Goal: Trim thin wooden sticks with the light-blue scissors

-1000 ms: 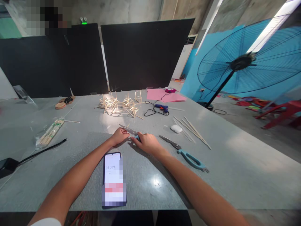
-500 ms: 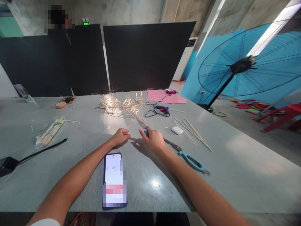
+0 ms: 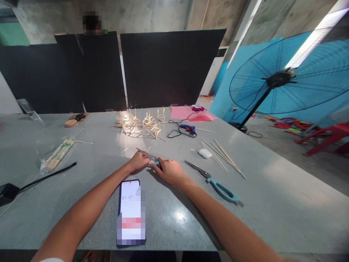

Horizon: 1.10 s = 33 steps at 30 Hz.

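- From where I sit, my left hand point(image 3: 138, 161) is pinched on a thin stick point(image 3: 148, 149), fingers drawn in close; only a short end shows, just beyond the blade.
- My right hand point(image 3: 171, 171) is wrapped around the blue handle point(image 3: 158, 165) of the blade point(image 3: 147, 154), most of that handle hidden by the fingers.
- The blade slants across the left fingertips, point toward the far left. Whether its edge touches the stick or the skin, I cannot tell.
- Both hands are low over the table point(image 3: 272, 207), just past the phone point(image 3: 128, 209).
- To do this well, I'd rest the left wrist on the table, so the stick has a steady base.
- I'd tuck the left fingertips back from the edge and bring the blade in with small, light strokes, angled away from the skin; so thin a stick would probably snap under a hard push.
- I'd mind the right elbow too: the scissors point(image 3: 208, 179) lie just beside that forearm, the long sticks point(image 3: 231, 160) farther off.
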{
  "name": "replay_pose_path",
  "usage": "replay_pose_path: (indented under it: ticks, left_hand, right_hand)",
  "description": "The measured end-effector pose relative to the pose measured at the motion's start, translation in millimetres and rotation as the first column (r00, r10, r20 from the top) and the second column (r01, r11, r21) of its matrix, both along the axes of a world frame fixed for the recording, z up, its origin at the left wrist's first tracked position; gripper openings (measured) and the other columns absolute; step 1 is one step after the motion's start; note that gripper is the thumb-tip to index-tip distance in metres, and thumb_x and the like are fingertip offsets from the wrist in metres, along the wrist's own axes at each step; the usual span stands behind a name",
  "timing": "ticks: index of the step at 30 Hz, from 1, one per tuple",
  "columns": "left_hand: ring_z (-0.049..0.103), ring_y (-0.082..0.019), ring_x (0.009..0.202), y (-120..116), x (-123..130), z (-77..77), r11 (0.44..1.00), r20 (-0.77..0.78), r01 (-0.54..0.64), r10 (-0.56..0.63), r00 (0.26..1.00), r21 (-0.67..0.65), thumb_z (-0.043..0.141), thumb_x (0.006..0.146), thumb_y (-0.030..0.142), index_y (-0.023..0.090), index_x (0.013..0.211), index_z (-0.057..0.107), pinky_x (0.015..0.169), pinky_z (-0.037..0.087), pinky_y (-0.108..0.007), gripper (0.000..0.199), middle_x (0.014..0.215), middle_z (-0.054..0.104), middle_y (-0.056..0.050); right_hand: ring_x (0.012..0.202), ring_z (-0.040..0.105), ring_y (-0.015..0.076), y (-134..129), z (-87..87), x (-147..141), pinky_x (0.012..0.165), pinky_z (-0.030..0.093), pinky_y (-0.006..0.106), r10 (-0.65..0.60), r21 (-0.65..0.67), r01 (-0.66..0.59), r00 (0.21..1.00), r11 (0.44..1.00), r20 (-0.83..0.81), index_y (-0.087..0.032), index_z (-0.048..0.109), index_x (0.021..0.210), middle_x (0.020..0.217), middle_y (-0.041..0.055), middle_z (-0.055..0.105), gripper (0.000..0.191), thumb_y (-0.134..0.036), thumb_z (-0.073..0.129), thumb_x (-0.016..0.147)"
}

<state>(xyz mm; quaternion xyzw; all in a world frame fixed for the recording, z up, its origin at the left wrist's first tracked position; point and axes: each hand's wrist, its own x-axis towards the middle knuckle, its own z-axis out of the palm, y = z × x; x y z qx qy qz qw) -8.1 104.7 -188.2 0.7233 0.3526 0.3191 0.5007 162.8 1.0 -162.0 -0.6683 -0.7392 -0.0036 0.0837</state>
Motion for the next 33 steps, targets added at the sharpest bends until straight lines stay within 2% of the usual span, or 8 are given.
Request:
replay_pose_path:
  ticks: [4, 8, 13, 16, 19, 24, 30, 33]
  left_hand:
    - [0.021, -0.007, 0.056, -1.3, -2.2, 2.8, 0.999, -0.025, 0.008, -0.007, 1.000, 0.041, 0.060, 0.067, 0.025, 0.021, 0.059, 0.027, 0.054, 0.014, -0.025, 0.034, 0.057, 0.023, 0.006]
    - [0.016, -0.007, 0.054, -3.2, -2.9, 4.1, 0.999, -0.030, 0.022, -0.021, 0.999, 0.040, 0.059, 0.067, 0.024, 0.022, 0.060, 0.022, 0.054, 0.009, -0.027, 0.037, 0.058, 0.017, 0.006]
    - [0.020, -0.007, 0.055, -2.9, -1.8, 3.3, 1.000, -0.008, 0.006, -0.005, 1.000, 0.028, 0.061, 0.067, 0.028, 0.021, 0.060, 0.025, 0.053, 0.013, -0.025, 0.037, 0.057, 0.021, 0.007]
    - [0.031, -0.008, 0.056, -2.0, -0.1, 1.1, 1.000, 0.004, 0.012, -0.012, 1.000, 0.004, 0.063, 0.067, 0.028, 0.019, 0.058, 0.036, 0.055, 0.024, -0.023, 0.029, 0.056, 0.034, 0.005]
    - [0.042, -0.010, 0.060, -2.0, 1.2, -1.0, 1.000, 0.007, 0.008, -0.008, 1.000, -0.019, 0.064, 0.067, 0.027, 0.016, 0.064, 0.051, 0.058, 0.032, -0.023, 0.017, 0.061, 0.049, 0.002]
    - [0.034, -0.009, 0.057, -2.6, 0.6, 0.1, 1.000, -0.026, 0.003, -0.002, 1.000, 0.007, 0.061, 0.068, 0.026, 0.018, 0.061, 0.043, 0.055, 0.025, -0.023, 0.021, 0.058, 0.041, 0.004]
    - [0.015, -0.007, 0.055, -4.1, -2.4, 4.0, 0.998, -0.061, 0.015, -0.011, 0.998, 0.066, 0.057, 0.067, 0.026, 0.022, 0.061, 0.021, 0.054, 0.009, -0.027, 0.036, 0.058, 0.016, 0.007]
    - [0.015, -0.007, 0.055, -4.2, -2.5, 3.6, 0.998, -0.068, 0.016, -0.011, 0.998, 0.067, 0.056, 0.068, 0.028, 0.022, 0.062, 0.022, 0.054, 0.009, -0.027, 0.035, 0.059, 0.016, 0.007]
  right_hand:
    - [0.084, 0.074, 0.0278, 9.5, 1.1, 17.3, 0.066, 0.041, 0.031, -0.229, 0.027, 0.233, 0.968, 0.972, -0.101, -0.019, 0.065, 0.111, 0.091, 0.0142, 0.077, 0.058, -0.064, 0.029, 0.104]
    - [0.085, 0.074, 0.0282, 17.6, 5.2, 40.7, 0.063, 0.039, 0.031, -0.353, 0.033, 0.361, 0.925, 0.932, -0.137, -0.016, 0.066, 0.109, 0.090, 0.0161, 0.076, 0.064, -0.063, 0.023, 0.105]
    - [0.077, 0.073, 0.0235, 9.3, 4.3, 25.3, 0.059, 0.032, 0.030, -0.191, 0.088, 0.205, 0.971, 0.975, -0.142, -0.022, 0.064, 0.102, 0.083, 0.0093, 0.076, 0.057, -0.065, 0.026, 0.104]
    - [0.075, 0.073, 0.0225, 2.2, 0.7, 7.1, 0.059, 0.030, 0.029, -0.028, 0.085, 0.035, 0.997, 0.996, -0.077, -0.023, 0.064, 0.099, 0.082, 0.0083, 0.076, 0.052, -0.063, 0.033, 0.103]
    - [0.077, 0.074, 0.0237, -1.2, -1.9, -2.2, 0.059, 0.030, 0.029, 0.028, 0.046, -0.028, 1.000, 0.999, -0.013, -0.022, 0.065, 0.100, 0.086, 0.0091, 0.077, 0.053, -0.064, 0.032, 0.103]
    - [0.081, 0.074, 0.0253, 1.6, -3.8, -0.3, 0.061, 0.033, 0.029, -0.008, 0.038, 0.008, 1.000, 0.999, 0.000, -0.022, 0.066, 0.106, 0.090, 0.0103, 0.078, 0.053, -0.064, 0.034, 0.103]
    - [0.084, 0.074, 0.0259, 16.4, 1.3, 30.7, 0.061, 0.033, 0.030, -0.338, 0.044, 0.348, 0.928, 0.936, -0.159, -0.018, 0.065, 0.108, 0.091, 0.0137, 0.077, 0.059, -0.062, 0.026, 0.105]
    - [0.081, 0.073, 0.0247, 16.0, 2.8, 34.7, 0.059, 0.031, 0.029, -0.309, 0.053, 0.322, 0.936, 0.945, -0.169, -0.018, 0.065, 0.105, 0.086, 0.0118, 0.077, 0.060, -0.063, 0.024, 0.105]
